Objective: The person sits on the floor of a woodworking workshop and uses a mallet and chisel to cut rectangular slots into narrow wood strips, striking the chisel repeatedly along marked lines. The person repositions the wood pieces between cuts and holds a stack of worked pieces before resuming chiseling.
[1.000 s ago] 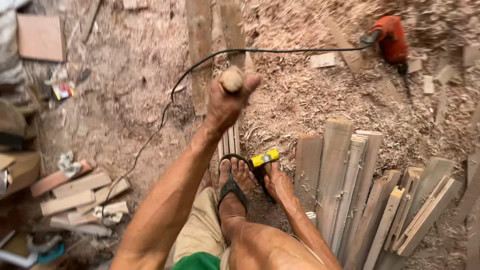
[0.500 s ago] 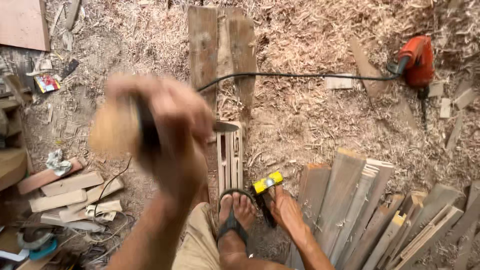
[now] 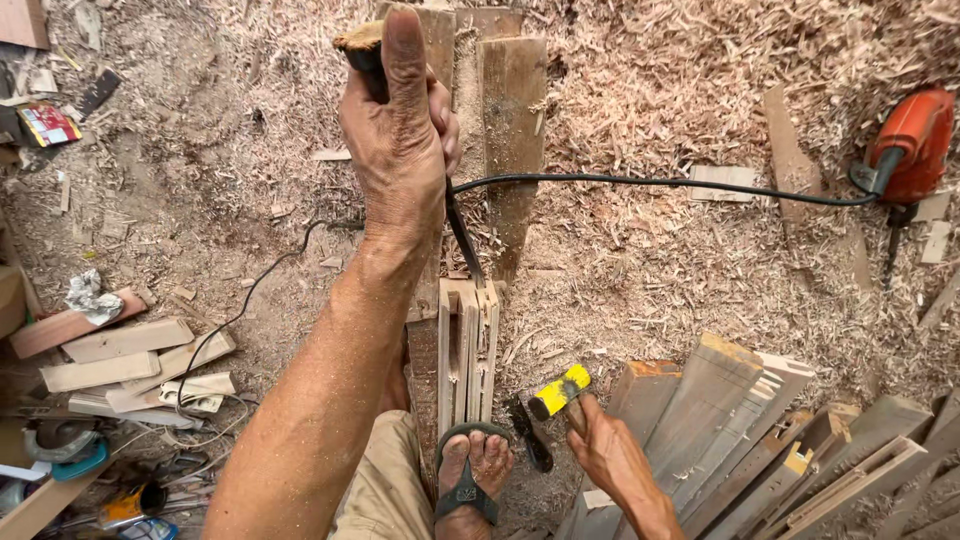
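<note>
**woodchip_42:** Since half a second back, the left hand has swung forward from its blurred raised spot, and the chisel tip now sits on the slotted wooden piece.

**sawdust_sam:** Grip?

**woodchip_42:** Left fist is wrapped tight round the chisel's wooden handle, thumb along the top. The right hand is closed on a yellow-headed hammer, low beside the stacked planks. A sandalled foot pins the slotted piece's near end. An orange power tool lies off in the shavings.
</note>
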